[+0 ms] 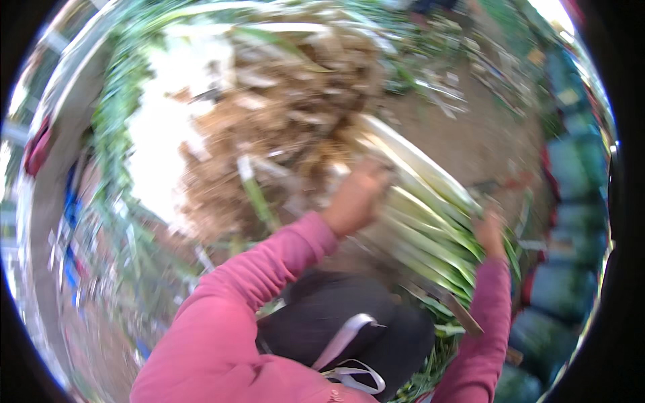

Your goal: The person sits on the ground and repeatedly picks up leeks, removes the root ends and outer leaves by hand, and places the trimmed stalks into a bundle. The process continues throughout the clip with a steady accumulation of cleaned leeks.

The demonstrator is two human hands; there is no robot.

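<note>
A bunch of long white-and-green stalks, likely leeks or large green onions point(423, 201), lies slanting before me, root ends to the upper left. Blurred, my left hand point(360, 194) is at the white part near the roots; whether it grips is unclear. At the green end, my right hand point(488, 226) rests against the outer stalks, its fingers partly hidden. A large heap of the same vegetables, with brown roots point(282, 116) and white stems point(166, 131), fills the upper left. Below the bunch, near my right forearm, a tool with a wooden handle point(461, 312) lies by my knee.
Filled green bags or containers point(577, 171) line the right side. Leaf scraps point(443, 90) litter the brown ground. A reddish-handled tool point(514, 181) lies beyond my right hand. Blue material point(70, 242) and a pale low kerb point(48, 201) are at left.
</note>
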